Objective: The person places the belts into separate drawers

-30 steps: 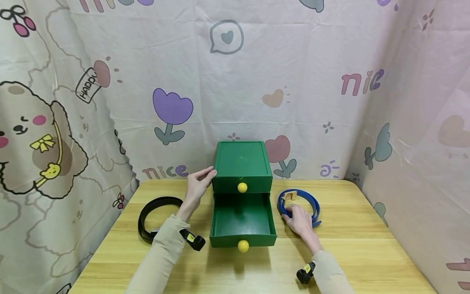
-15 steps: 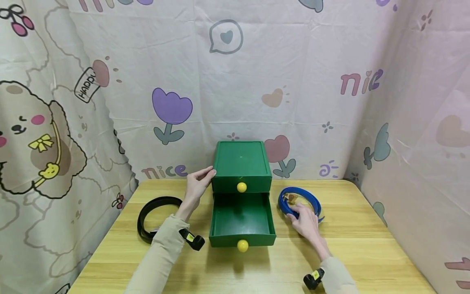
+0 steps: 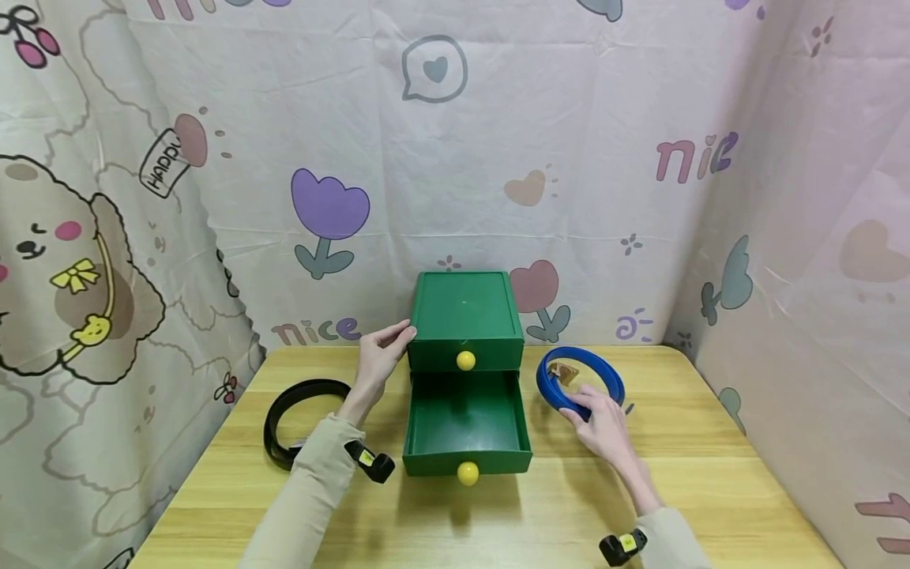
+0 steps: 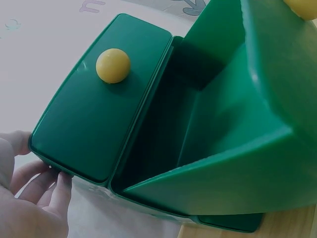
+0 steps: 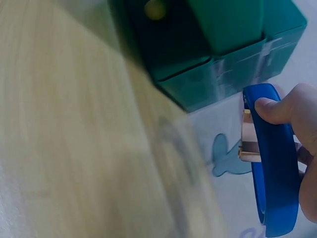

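Note:
A green two-drawer cabinet [image 3: 465, 304] stands at the back middle of the table, its lower drawer [image 3: 465, 462] pulled out and bare inside. With thumb and fingers, my left hand [image 3: 377, 363] grips the cabinet's upper left corner. To the right, my right hand [image 3: 604, 427] pinches a coiled blue belt [image 3: 613, 375]. The belt's gold buckle [image 3: 564, 371] sits inside the coil's left part. In the right wrist view the thumb presses the band's outer face, while the other fingers are partly hidden behind it. A coiled black belt [image 3: 273, 419] lies left of the cabinet.
The wooden table [image 3: 711, 474] carries everything. A printed cloth [image 3: 455, 158] hangs close behind the cabinet and along both sides. Yellow round knobs [image 3: 467, 474] stick out from the drawer fronts.
My right hand has taken hold of the blue belt and raised it, tilting the coil up off the table. The left hand, cabinet and black belt stay where they were.

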### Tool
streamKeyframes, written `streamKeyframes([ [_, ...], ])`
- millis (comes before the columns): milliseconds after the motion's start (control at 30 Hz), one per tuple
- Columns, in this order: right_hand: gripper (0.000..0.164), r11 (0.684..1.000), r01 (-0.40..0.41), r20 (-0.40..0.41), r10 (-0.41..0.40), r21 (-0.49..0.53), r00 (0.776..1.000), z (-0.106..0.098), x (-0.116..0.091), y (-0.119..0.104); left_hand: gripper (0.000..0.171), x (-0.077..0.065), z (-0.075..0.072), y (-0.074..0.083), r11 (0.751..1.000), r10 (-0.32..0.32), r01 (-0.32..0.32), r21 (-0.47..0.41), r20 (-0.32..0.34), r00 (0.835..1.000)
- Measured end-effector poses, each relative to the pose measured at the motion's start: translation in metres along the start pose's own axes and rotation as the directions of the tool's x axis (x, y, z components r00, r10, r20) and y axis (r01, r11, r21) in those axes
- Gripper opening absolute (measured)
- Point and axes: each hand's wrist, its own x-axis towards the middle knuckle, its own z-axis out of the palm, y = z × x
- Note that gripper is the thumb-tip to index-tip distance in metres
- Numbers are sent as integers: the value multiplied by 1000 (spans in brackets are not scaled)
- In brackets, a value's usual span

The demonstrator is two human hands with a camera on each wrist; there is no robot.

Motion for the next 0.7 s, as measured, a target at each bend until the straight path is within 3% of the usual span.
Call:
streamKeyframes([
  [367,19,975,117,-45,-111,191,993,-36,0,-12,38,1,1,0,1000,-6,6,8,-1,1000],
  [700,30,906,230,-22,-238,354,971,-69,4,-29,38,0,1,0,1000,-8,8,3,-13,1000],
])
